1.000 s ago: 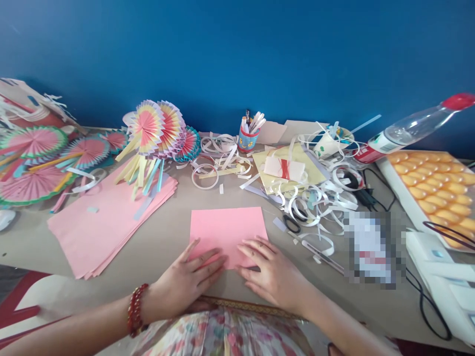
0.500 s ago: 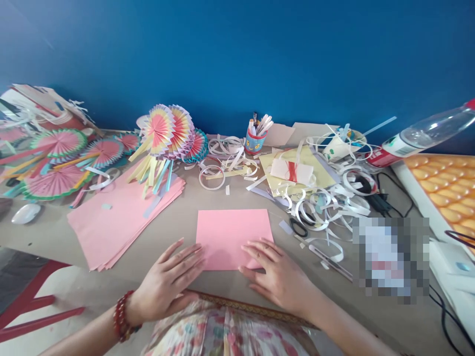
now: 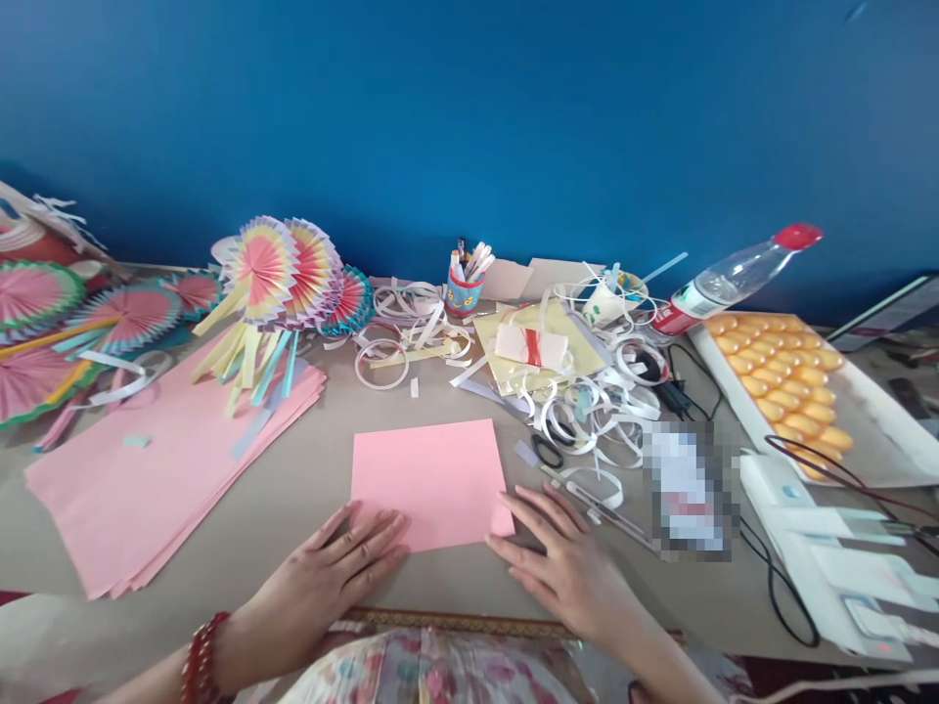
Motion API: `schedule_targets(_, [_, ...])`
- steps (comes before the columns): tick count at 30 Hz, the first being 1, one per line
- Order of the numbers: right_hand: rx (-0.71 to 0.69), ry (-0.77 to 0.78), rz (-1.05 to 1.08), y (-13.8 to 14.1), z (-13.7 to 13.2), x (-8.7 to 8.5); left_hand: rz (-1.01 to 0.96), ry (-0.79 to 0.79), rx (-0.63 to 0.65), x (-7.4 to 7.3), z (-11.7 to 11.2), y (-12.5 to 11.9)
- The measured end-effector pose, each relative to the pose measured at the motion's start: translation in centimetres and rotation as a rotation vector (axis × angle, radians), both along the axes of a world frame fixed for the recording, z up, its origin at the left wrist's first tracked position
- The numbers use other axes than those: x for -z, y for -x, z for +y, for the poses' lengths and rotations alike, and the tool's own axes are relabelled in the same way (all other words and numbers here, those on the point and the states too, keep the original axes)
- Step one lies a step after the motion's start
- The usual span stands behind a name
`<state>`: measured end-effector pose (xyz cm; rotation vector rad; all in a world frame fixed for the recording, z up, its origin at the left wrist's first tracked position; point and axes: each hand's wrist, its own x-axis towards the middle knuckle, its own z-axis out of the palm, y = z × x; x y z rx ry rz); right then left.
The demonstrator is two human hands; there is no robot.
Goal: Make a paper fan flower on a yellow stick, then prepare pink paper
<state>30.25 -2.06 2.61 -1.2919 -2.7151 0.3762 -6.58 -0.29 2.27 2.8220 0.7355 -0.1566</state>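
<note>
A pink sheet of paper (image 3: 429, 474), seemingly folded, lies flat on the table in front of me. My left hand (image 3: 341, 562) rests on its lower left corner with fingers stretched out. At the lower right corner is my right hand (image 3: 561, 552), its fingers apart and their tips touching the paper's edge. Neither hand grips anything. To the left, a stack of larger pink sheets (image 3: 176, 460) is spread out, partly covered by pleated paper rosettes (image 3: 268, 269) with hanging strips.
Curled white paper strips (image 3: 579, 416) lie to the right around black-handled scissors (image 3: 547, 451). Behind stand a pen cup (image 3: 465, 293) and a wound red thread card (image 3: 532, 347). A tilted bottle (image 3: 723, 284), an orange-filled tray (image 3: 778, 381) and a white power strip (image 3: 814, 557) are at right.
The view has turned right, so the table's things sit further left. My right hand has slid from on top of the pink paper to its right edge; my left hand stays on the lower left.
</note>
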Motion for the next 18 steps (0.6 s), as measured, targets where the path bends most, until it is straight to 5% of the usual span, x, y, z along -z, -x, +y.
schedule_targets(4, [0.041, -0.037, -0.020, -1.8, -1.2, 0.1, 0.007, 0.030, -0.014, -0.3, 0.1, 0.0])
schedule_targets(12, [0.021, -0.063, 0.038, -1.1, -1.4, -0.6, -0.038, 0.018, -0.050, 0.0, -0.1, 0.1])
schedule_targets(18, [0.000, -0.081, 0.001, -1.2, -1.4, -0.7, -0.085, -0.115, -0.142, 0.8, -1.3, 3.1])
